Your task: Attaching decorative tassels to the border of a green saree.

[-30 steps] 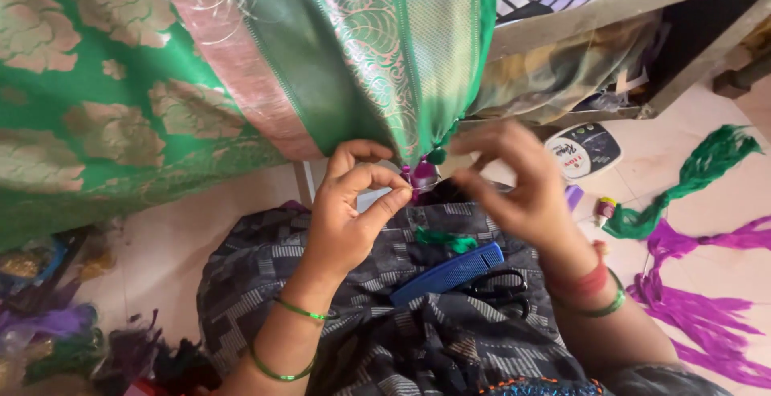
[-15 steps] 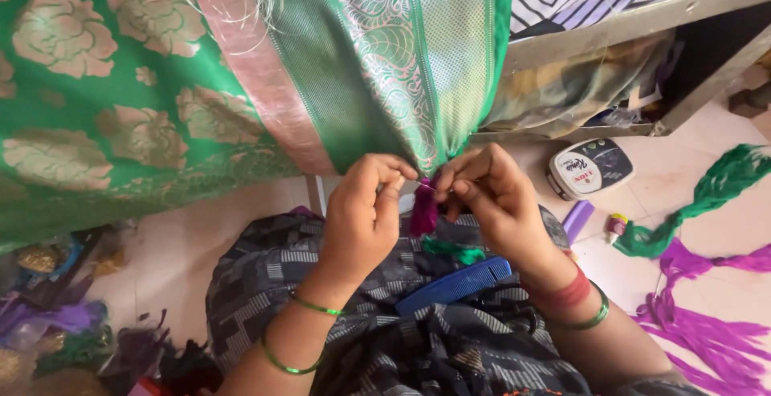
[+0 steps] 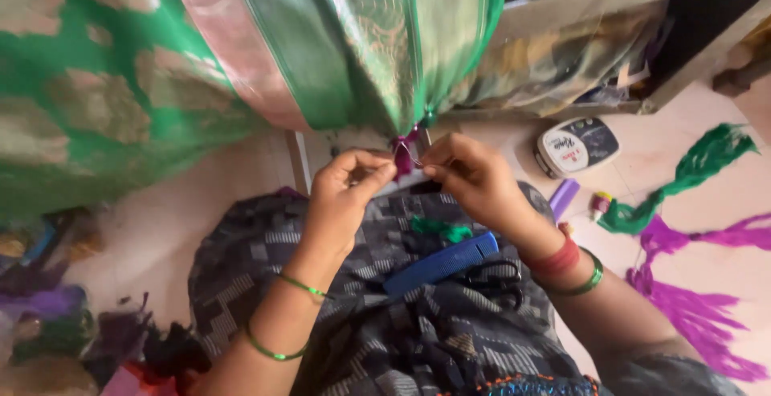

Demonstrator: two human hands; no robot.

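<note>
hands: our left hand [image 3: 347, 195] and right hand [image 3: 474, 179] pinching the purple tassel [image 3: 404, 153] | change: moved up under green fabric [image 3: 377, 59] edge since a second ago | blue comb [image 3: 442, 262] on lap

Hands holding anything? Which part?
Both the left hand and right hand pinch the small magenta thread tassel at the green patterned fabric's gathered lower tip, using fingertips.

Glossy woven cloth [image 3: 337, 51] — smooth plastic comb [image 3: 442, 262], fuzzy thread [image 3: 404, 155].
</note>
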